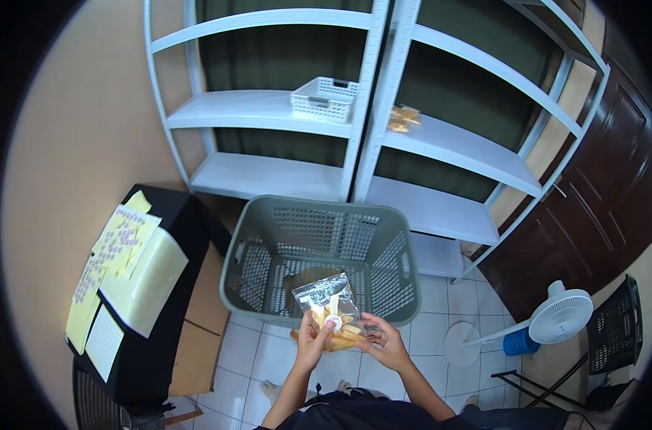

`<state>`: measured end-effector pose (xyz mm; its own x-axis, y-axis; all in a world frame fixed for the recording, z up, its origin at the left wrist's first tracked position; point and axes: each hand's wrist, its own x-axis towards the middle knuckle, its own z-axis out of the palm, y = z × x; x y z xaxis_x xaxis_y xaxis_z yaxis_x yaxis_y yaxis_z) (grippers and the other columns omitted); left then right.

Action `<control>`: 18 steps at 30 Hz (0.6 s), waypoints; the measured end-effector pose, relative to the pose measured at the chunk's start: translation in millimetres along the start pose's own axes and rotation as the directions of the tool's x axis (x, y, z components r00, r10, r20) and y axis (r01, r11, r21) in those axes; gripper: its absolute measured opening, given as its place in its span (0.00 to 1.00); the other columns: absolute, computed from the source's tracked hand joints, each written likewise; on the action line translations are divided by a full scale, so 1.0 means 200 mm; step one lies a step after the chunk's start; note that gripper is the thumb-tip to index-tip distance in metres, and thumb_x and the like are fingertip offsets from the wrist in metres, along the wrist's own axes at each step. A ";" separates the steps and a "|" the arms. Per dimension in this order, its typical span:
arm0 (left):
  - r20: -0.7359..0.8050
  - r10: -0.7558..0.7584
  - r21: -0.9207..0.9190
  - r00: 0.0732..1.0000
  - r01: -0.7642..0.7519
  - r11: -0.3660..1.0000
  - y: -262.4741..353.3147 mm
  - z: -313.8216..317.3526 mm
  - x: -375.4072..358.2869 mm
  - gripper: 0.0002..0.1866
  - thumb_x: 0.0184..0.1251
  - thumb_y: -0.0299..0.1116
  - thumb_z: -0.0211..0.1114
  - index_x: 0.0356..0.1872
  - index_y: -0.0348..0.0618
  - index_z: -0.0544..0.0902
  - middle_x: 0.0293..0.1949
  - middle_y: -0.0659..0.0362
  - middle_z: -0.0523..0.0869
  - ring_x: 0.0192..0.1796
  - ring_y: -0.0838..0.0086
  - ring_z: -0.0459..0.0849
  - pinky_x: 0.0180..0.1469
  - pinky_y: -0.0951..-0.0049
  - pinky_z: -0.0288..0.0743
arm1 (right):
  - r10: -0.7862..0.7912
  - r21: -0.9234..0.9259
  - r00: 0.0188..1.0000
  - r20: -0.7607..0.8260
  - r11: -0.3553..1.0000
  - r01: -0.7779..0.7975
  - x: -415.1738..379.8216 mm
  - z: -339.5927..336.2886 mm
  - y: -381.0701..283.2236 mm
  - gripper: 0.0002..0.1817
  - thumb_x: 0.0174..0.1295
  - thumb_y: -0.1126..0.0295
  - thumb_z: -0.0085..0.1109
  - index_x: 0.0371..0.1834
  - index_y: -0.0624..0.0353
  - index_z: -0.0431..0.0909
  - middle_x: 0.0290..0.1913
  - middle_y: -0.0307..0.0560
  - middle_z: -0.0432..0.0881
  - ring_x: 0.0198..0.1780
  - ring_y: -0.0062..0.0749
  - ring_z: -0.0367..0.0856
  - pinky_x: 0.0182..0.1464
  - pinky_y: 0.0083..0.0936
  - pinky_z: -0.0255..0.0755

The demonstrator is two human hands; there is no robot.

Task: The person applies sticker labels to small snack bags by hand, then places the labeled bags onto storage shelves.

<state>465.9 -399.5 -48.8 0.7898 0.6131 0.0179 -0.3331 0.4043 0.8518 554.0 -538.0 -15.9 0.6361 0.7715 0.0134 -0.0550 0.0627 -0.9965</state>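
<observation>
In front of me, over the near rim of a grey-green plastic basket [319, 203], I hold a clear plastic bag of pale yellow, chip-like pieces [349, 331]. My left hand [313, 342] grips its left side, with the thumb by a small round white sticker [333, 322]. At the bag's lower right, my right hand [385, 345] pinches the edge. The bag's clear upper end points away from me. More yellowish pieces show below and behind it; whether they belong to a second bag I cannot make out.
White metal shelves [247, 107] stand beyond the basket, with a white basket [324, 99] and some bagged snacks [404, 118] on them. Yellow sheets with round stickers [118, 247] lie on a black-covered table [161, 344] at left. A white fan [559, 315] stands at right.
</observation>
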 end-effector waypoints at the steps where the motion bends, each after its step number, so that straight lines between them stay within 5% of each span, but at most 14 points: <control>1: 0.010 -0.002 0.000 1.000 0.002 1.000 -0.04 0.07 0.03 0.20 0.60 0.25 0.54 0.53 0.38 0.62 0.46 0.57 0.75 0.48 0.77 0.74 0.48 0.78 0.68 | -0.066 -0.053 0.998 -0.008 0.996 0.066 0.01 -0.07 -0.03 0.31 0.46 0.76 0.64 0.56 0.62 0.63 0.49 0.49 0.70 0.43 0.26 0.75 0.44 0.21 0.72; 9: 0.018 -0.082 0.001 0.996 0.082 0.997 -0.16 0.24 0.23 0.22 0.65 0.33 0.48 0.58 0.39 0.57 0.53 0.55 0.69 0.53 0.74 0.69 0.53 0.74 0.65 | -0.233 -0.266 0.966 0.107 0.930 0.254 0.19 -0.26 0.03 0.31 0.44 0.80 0.64 0.55 0.63 0.63 0.53 0.48 0.66 0.53 0.32 0.69 0.54 0.25 0.68; 13: 0.125 -0.140 -0.022 0.982 0.143 0.989 -0.08 0.29 0.38 0.28 0.67 0.44 0.42 0.63 0.43 0.48 0.59 0.51 0.61 0.59 0.67 0.63 0.55 0.67 0.61 | -0.195 0.070 0.974 -0.116 0.977 0.204 0.33 -0.38 -0.02 0.30 0.47 0.84 0.59 0.55 0.64 0.61 0.53 0.48 0.66 0.53 0.32 0.69 0.52 0.24 0.68; 18: 0.016 -0.040 0.088 0.999 0.038 0.995 -0.07 0.26 0.48 0.27 0.65 0.48 0.43 0.60 0.44 0.51 0.57 0.49 0.64 0.54 0.66 0.69 0.49 0.66 0.67 | -0.311 -0.101 0.843 -0.439 0.949 0.297 0.73 -0.86 -0.11 0.24 0.50 0.78 0.59 0.51 0.66 0.64 0.47 0.47 0.72 0.47 0.27 0.73 0.48 0.20 0.69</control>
<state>574.3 -381.7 -31.4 0.8103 0.5859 -0.0077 -0.2561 0.3659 0.8948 779.6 -536.2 -5.3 0.8912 0.3533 0.2847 0.2144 0.2251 -0.9505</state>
